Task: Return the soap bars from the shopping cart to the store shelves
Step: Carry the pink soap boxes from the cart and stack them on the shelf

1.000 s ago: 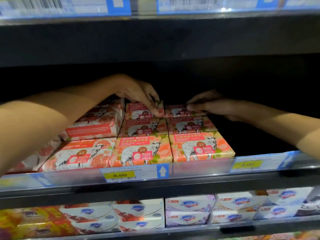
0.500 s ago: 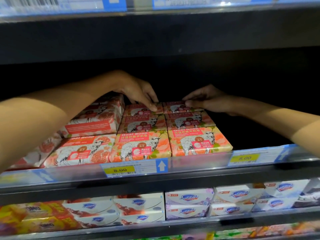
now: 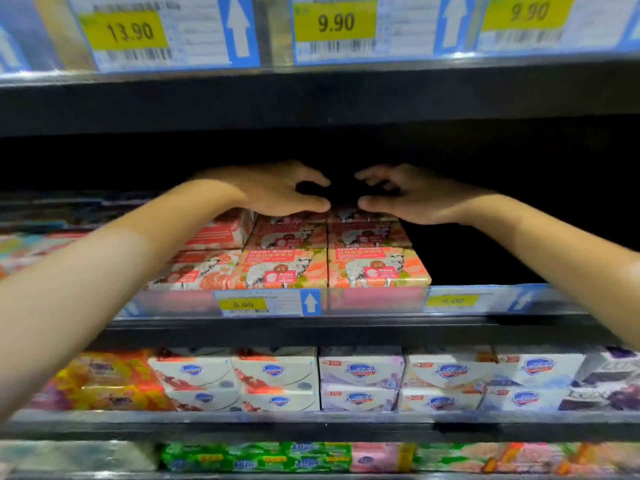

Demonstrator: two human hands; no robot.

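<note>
Pink and orange goat soap bars lie in rows on the middle shelf, two columns side by side with more bars to their left. My left hand and my right hand hover just above the rearmost bars, thumbs nearly meeting over them. Both hands have loosely arched fingers and hold nothing. The rearmost bars are partly hidden under my thumbs.
To the right of the goat soap the shelf is dark and bare. The upper shelf edge carries price labels close above my hands. White boxed soaps fill the shelf below, and green and pink packs sit lower still.
Both hands have lifted off the rear soap bars and now hover above them with fingers arched. The view has tilted up, bringing the upper price labels into sight.
</note>
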